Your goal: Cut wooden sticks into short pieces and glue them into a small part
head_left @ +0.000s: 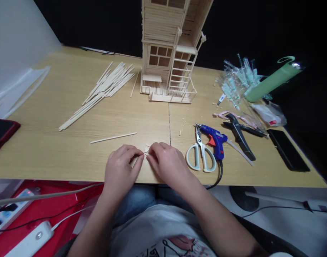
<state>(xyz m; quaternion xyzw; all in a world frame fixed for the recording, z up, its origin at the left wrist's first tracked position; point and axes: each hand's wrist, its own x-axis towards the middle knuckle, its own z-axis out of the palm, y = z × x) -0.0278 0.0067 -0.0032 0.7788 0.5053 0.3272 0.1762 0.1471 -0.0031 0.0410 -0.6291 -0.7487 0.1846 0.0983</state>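
Note:
My left hand and my right hand face each other near the table's front edge, fingertips pinched. Between them lie several short cut pieces of wooden stick, partly covered by my fingers. Both hands are closed around these small pieces, though exactly what each one grips is too small to tell. A single long wooden stick lies just beyond my left hand. To the right of my right hand are scissors with pale handles, blades pointing away, and a blue glue gun with an orange trigger.
At the back stands a house model built of sticks. Left of it is a pile of sticks. On the right are a black-handled tool, a phone, a green bottle and plastic-wrapped items. A cord hangs over the front edge.

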